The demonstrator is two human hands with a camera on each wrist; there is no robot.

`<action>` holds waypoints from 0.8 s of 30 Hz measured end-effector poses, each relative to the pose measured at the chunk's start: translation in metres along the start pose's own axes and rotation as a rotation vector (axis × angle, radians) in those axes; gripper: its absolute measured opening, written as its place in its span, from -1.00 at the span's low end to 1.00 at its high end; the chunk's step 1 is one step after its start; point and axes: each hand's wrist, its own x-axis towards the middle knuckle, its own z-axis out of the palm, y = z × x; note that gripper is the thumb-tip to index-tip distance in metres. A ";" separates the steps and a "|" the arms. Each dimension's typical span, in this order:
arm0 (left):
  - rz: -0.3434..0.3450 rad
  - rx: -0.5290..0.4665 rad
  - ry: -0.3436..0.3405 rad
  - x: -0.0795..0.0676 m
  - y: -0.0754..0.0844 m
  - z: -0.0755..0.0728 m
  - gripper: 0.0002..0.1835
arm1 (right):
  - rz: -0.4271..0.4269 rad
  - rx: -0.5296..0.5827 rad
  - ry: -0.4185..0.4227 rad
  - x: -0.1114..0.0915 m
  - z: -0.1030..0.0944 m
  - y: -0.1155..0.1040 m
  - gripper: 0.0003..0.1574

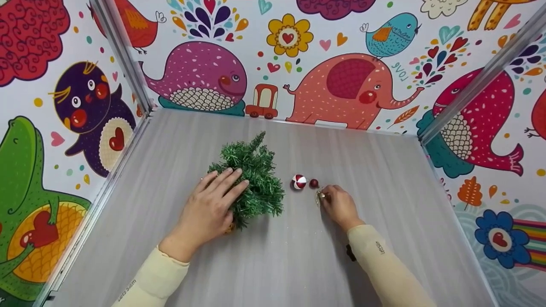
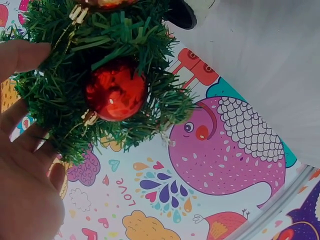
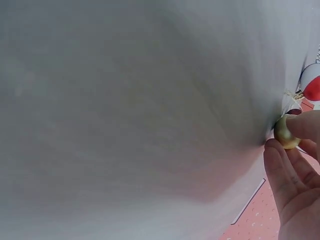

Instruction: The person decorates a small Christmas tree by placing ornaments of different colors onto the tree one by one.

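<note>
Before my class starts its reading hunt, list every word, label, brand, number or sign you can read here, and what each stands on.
"Lets Slim": left sleeve.
"Lets Slim": right sleeve; very small, so less certain.
"LOVE": patterned wall, head view; its letters look reversed.
"LOVE": patterned wall, left wrist view; clear but slanted.
I can read no numbers or signs.

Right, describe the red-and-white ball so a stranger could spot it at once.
Start with the green tree on the grey table. Right of it, in the head view, sits the red-and-white ball, beside a smaller dark red ball. Unlike its neighbour, it has two colours.
</note>
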 end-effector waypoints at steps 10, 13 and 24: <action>-0.013 -0.005 -0.004 0.000 0.000 -0.001 -0.27 | -0.017 0.033 0.002 -0.001 -0.014 -0.012 -0.78; -0.010 -0.005 0.007 -0.001 0.000 0.000 -0.28 | -0.056 0.046 0.021 -0.002 -0.022 -0.018 -0.73; 0.002 -0.020 0.037 0.000 0.000 0.002 -0.30 | -0.165 0.118 0.052 -0.010 -0.047 -0.058 -0.67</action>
